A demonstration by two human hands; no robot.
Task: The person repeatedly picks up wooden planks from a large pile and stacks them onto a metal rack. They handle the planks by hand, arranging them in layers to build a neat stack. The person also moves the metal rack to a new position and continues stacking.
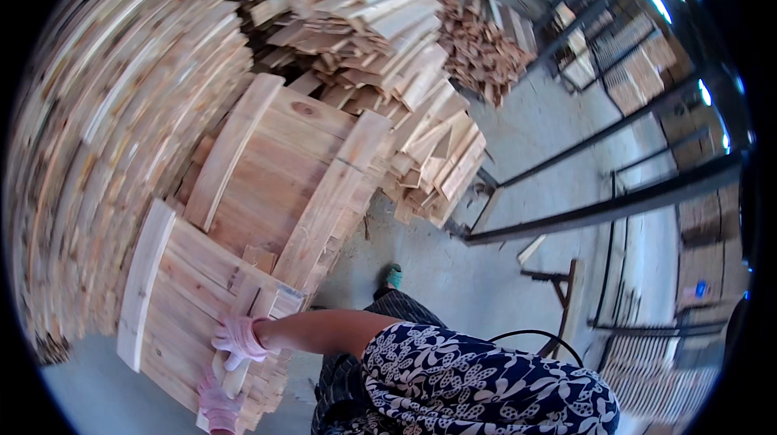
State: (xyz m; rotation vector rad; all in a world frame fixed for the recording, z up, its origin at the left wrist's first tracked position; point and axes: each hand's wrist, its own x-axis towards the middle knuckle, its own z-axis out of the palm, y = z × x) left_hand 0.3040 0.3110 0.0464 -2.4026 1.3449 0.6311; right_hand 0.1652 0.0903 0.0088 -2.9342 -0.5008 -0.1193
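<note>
My right hand [237,339], in a pale pink glove, grips a narrow wooden board [232,379] from above. My left hand [218,404], gloved alike, is on the same board closer to the lower edge; its fingers are partly hidden. Beneath them lies a wooden panel [182,297] of planks laid side by side, with a pale crosspiece [146,285] along its left edge. Just beyond it is a second plank panel [275,160], with one crosspiece [239,148] on its left and another [332,192] on its right.
A tall stack of boards [121,127] rises along the left. Loose planks [364,38] are heaped at the far side, with another pile [486,38] behind. Dark metal rails [599,212] and a small stand [558,281] are on the right. A green shoe [394,276] shows on the floor.
</note>
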